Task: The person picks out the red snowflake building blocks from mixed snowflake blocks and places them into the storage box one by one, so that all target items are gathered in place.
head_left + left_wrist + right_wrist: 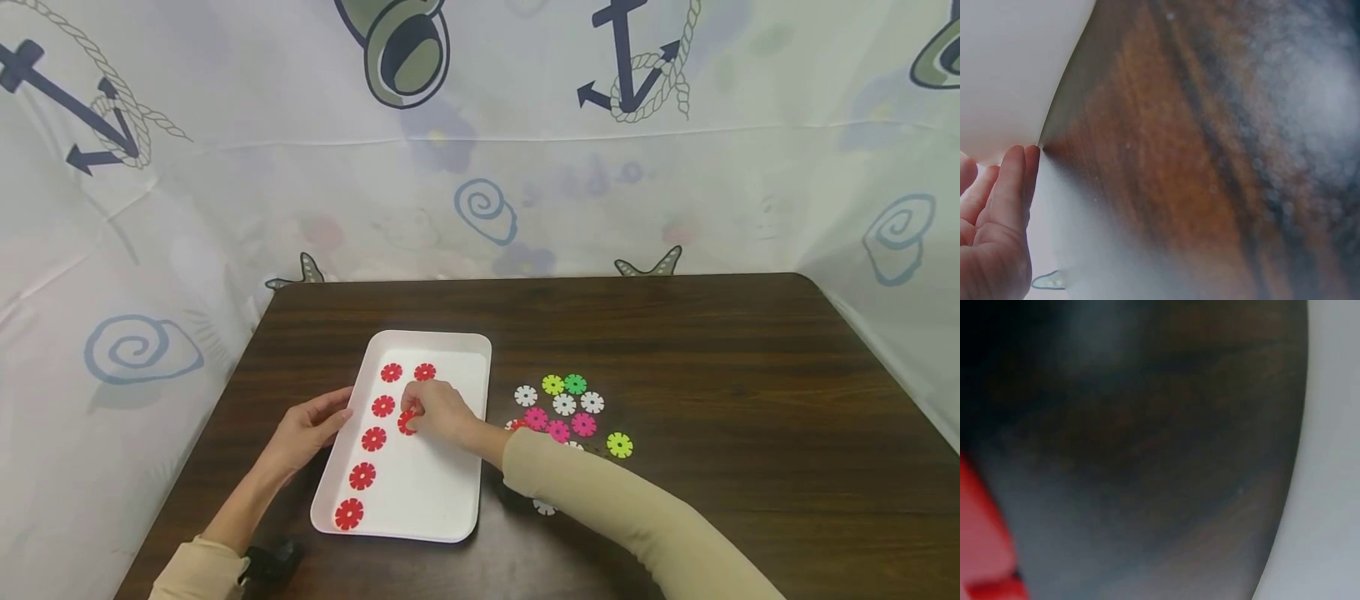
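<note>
A white tray (pixel 442 500) lies on the dark wooden table. Along its left side runs a column of red notched, flower-shaped discs (pixel 362 476), and another red disc (pixel 425 372) sits near the top of a second column. Over the tray, my right hand (pixel 442 412) pinches a red disc (pixel 407 422) between thumb and bent fingers, partly covering it. My left hand (pixel 303 429) touches the tray's left edge with extended fingers. In the left wrist view, straight fingers (pixel 1007 194) meet the tray's outer wall (pixel 1016 81).
Right of the tray lies a loose group of discs: white (pixel 564 404), pink (pixel 583 424), yellow (pixel 552 384) and green (pixel 575 383). My right sleeve (pixel 600 492) passes over some of them. A yellow-green disc (pixel 619 445) lies at the group's right edge. Patterned cloth (pixel 525 167) hangs behind the table.
</note>
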`<state>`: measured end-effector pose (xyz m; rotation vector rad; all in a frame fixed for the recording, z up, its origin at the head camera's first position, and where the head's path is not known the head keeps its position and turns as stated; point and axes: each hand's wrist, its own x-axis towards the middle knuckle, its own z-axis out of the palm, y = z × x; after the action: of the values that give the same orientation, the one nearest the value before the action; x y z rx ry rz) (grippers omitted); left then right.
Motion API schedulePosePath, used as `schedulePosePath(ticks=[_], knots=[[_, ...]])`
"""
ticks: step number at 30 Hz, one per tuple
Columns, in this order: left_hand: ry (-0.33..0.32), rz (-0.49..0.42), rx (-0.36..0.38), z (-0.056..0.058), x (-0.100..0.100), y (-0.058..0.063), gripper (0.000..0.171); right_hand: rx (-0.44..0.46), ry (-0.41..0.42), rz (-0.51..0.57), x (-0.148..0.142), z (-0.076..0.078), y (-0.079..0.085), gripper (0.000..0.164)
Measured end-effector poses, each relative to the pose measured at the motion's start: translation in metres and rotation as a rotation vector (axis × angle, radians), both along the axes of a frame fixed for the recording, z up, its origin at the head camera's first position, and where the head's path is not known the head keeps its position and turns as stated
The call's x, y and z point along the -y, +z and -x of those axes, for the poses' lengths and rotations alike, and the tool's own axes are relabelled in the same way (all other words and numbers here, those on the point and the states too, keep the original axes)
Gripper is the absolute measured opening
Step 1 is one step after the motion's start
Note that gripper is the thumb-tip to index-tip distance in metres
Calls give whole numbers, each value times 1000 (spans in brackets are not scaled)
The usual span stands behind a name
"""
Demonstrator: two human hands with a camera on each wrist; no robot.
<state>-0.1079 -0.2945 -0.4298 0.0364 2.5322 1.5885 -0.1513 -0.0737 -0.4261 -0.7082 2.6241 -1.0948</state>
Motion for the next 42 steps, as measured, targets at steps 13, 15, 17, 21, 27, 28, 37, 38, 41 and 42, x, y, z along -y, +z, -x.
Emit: schedulePosePath(ticks=[13,15,17,21,27,28,37,38,41,42], knots=[[10,9,10,1,0,-1,53,-47,-11,-23,0,-2,-3,14],[10,10,7,1,0,-1,54,-46,-17,-25,0,-2,-3,15],[10,5,3,0,0,-1,55,-45,-21,-24,0,-3,-3,15],[5,-8,-3,-1,0,-1,56,-23,-34,-7,-1,-3,-2,15],[7,-1,-6,-1,1,-2,55,2,-51,33,-6,-1,2,12],[8,1,-6,-1,0,-2,55,7,-53,39,-7,-1,4,12],[10,-4,-7,-2,-1,-1,55,3,-44,121,-24,-6,21,13],[9,-3,-6,-2,-1,-1,56,2,-40,134,-27,-7,23,13],[10,-5,-6,-2,-1,-1,55,5,-35,165,-36,-10,28,12],[10,-4,-6,-1,-1,-1,55,14,-38,172,-39,-10,30,12]])
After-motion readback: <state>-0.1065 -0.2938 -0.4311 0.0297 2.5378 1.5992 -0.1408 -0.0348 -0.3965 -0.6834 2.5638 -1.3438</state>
